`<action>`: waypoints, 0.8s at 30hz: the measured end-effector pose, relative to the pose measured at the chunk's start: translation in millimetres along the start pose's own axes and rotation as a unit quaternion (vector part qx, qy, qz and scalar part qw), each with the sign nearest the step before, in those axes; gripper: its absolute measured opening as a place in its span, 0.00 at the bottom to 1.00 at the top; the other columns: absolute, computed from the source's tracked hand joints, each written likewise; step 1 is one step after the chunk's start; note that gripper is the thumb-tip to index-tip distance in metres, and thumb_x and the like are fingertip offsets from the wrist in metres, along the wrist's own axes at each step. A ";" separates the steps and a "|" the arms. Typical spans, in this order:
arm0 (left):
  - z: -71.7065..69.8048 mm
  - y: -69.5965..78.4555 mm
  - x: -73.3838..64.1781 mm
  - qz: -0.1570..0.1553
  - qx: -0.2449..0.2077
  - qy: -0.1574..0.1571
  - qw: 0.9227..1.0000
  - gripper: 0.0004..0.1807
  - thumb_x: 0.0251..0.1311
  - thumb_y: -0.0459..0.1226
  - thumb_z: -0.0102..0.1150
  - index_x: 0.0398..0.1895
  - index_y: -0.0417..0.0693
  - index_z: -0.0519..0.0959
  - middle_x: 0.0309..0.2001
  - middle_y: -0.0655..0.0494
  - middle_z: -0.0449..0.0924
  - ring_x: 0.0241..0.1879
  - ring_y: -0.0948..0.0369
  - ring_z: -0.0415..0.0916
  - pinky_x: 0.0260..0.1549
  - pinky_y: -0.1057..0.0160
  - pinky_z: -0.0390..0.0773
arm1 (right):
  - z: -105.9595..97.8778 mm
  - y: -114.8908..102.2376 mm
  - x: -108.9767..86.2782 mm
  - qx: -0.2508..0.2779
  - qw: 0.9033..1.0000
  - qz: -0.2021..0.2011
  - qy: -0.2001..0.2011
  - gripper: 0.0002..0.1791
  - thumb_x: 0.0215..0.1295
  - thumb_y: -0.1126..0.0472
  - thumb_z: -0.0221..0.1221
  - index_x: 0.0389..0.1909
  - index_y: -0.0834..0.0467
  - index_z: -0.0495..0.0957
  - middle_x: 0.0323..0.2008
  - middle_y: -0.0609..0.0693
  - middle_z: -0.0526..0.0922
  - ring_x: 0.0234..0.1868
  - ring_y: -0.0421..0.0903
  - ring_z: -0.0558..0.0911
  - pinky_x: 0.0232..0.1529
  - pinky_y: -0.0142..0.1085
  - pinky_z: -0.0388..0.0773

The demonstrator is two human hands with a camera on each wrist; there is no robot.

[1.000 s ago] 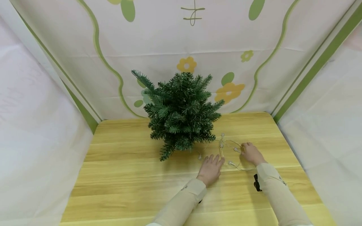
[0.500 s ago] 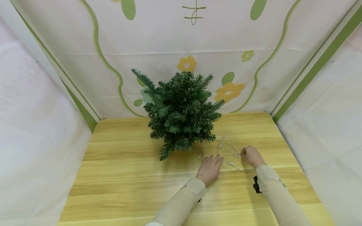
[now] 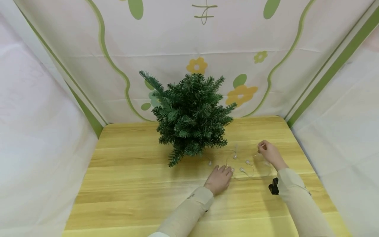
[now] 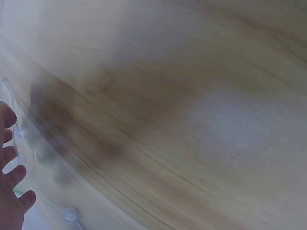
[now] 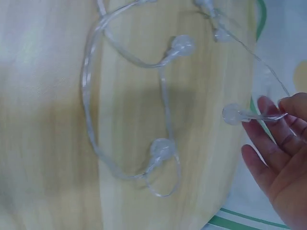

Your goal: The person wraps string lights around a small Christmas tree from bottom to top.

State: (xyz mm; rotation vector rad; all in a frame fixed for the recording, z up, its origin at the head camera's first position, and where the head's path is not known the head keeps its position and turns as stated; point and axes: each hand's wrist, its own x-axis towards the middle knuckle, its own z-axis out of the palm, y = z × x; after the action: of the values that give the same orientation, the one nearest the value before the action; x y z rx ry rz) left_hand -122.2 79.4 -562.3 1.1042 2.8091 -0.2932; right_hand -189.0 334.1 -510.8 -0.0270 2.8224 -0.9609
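A string of fairy lights [image 3: 242, 170] with clear round bulbs and thin clear wire lies loosely on the wooden table. My right hand [image 3: 272, 155] is raised at its right end and pinches the wire between thumb and fingers. In the right wrist view, a bulb [image 5: 233, 114] dangles beside the right fingertips, and more bulbs lie on the wood. My left hand [image 3: 219, 180] rests on the table with fingers fairly straight, next to the wire and a bulb. The left wrist view catches only its fingertips at the left edge, with a bulb [image 4: 72, 214] near them.
A small green artificial fir tree [image 3: 192, 115] stands behind and left of the hands. The wooden table [image 3: 127, 191] backs onto a white printed cloth [image 3: 165, 36], with cloth sides left and right. A black device [image 3: 274, 186] sits at the right cuff.
My right hand has lifted and moved up and to the right, drawing the wire with it. Some bulbs have shifted on the table. My left hand has hardly moved.
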 end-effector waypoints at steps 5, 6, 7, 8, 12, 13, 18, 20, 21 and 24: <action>1.9 -3.8 -4.3 0.003 -0.013 -0.016 1.000 0.25 0.71 0.52 0.41 0.69 0.62 0.61 0.69 0.66 0.64 0.69 0.64 0.63 0.69 0.60 0.64 | -5.1 -8.4 3.3 0.013 0.999 -0.007 0.041 0.21 0.76 0.54 0.41 0.53 0.68 0.69 0.35 0.66 0.79 0.34 0.61 0.80 0.25 0.36 0.72; 2.3 -4.7 -4.9 0.004 -0.013 -0.017 1.000 0.25 0.71 0.52 0.42 0.69 0.63 0.61 0.69 0.66 0.64 0.69 0.64 0.63 0.69 0.60 0.64 | -5.8 -10.8 3.6 0.016 0.999 -0.009 0.048 0.22 0.76 0.53 0.41 0.53 0.68 0.69 0.34 0.65 0.79 0.34 0.60 0.80 0.24 0.36 0.71; 2.7 -5.6 -5.6 0.006 -0.013 -0.017 1.000 0.25 0.71 0.52 0.42 0.69 0.63 0.61 0.69 0.66 0.64 0.68 0.64 0.63 0.69 0.61 0.64 | -6.3 -13.1 4.2 0.018 0.998 -0.012 0.057 0.22 0.76 0.52 0.41 0.53 0.67 0.69 0.32 0.63 0.78 0.34 0.60 0.81 0.23 0.35 0.71; 3.1 -6.4 -6.3 0.008 -0.013 -0.017 1.000 0.25 0.71 0.52 0.42 0.69 0.63 0.61 0.69 0.66 0.64 0.68 0.65 0.63 0.68 0.61 0.64 | -6.9 -15.6 4.7 0.018 0.998 -0.015 0.064 0.22 0.76 0.51 0.41 0.53 0.66 0.70 0.31 0.62 0.78 0.33 0.58 0.81 0.21 0.35 0.70; 3.5 -9.5 -8.4 0.021 -0.017 -0.017 1.000 0.25 0.71 0.52 0.42 0.70 0.63 0.60 0.70 0.66 0.63 0.68 0.65 0.63 0.68 0.63 0.65 | -9.7 -26.4 6.1 0.026 0.995 -0.033 0.092 0.22 0.76 0.50 0.42 0.53 0.64 0.71 0.26 0.57 0.75 0.26 0.43 0.80 0.21 0.33 0.72; 3.2 -10.4 -8.9 0.025 -0.019 -0.016 0.999 0.25 0.71 0.52 0.42 0.70 0.64 0.60 0.70 0.66 0.62 0.68 0.65 0.63 0.67 0.63 0.65 | -10.6 -29.3 6.2 0.030 0.994 -0.037 0.098 0.22 0.75 0.49 0.43 0.54 0.64 0.72 0.26 0.56 0.75 0.25 0.40 0.78 0.22 0.33 0.73; -2.3 -17.0 -11.4 0.042 -0.034 -0.010 0.999 0.27 0.71 0.50 0.42 0.72 0.63 0.58 0.72 0.65 0.60 0.69 0.64 0.62 0.69 0.61 0.64 | -16.2 -45.4 6.7 0.062 0.991 -0.048 0.110 0.23 0.74 0.49 0.46 0.53 0.63 0.74 0.29 0.56 0.77 0.21 0.38 0.76 0.22 0.32 0.76; -5.4 -20.7 -11.9 0.046 -0.045 -0.003 0.998 0.26 0.72 0.49 0.42 0.72 0.62 0.58 0.72 0.64 0.60 0.70 0.63 0.61 0.69 0.60 0.63 | -18.8 -51.7 7.1 0.082 0.990 -0.051 0.107 0.23 0.73 0.49 0.47 0.53 0.63 0.75 0.31 0.58 0.80 0.23 0.39 0.79 0.24 0.31 0.77; -7.9 -22.5 -12.3 0.046 -0.053 0.002 0.998 0.26 0.72 0.48 0.42 0.72 0.62 0.58 0.72 0.63 0.60 0.70 0.62 0.61 0.69 0.59 0.63 | -20.4 -54.6 7.3 0.094 0.989 -0.050 0.101 0.23 0.73 0.49 0.47 0.54 0.63 0.75 0.32 0.55 0.82 0.24 0.38 0.81 0.26 0.29 0.78; -14.7 -27.8 -12.1 0.043 -0.075 0.022 0.996 0.25 0.72 0.46 0.42 0.72 0.62 0.59 0.72 0.62 0.60 0.70 0.62 0.61 0.69 0.58 0.63 | -25.0 -64.0 6.5 0.153 0.984 -0.052 0.073 0.25 0.73 0.49 0.48 0.56 0.65 0.73 0.30 0.43 0.84 0.29 0.35 0.84 0.32 0.24 0.79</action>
State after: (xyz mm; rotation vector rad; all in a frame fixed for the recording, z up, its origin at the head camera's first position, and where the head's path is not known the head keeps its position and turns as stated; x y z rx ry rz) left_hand -132.8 54.7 -542.1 1.2081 2.7579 -0.0508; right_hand -201.5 298.0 -453.3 -0.0719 2.7885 -1.4681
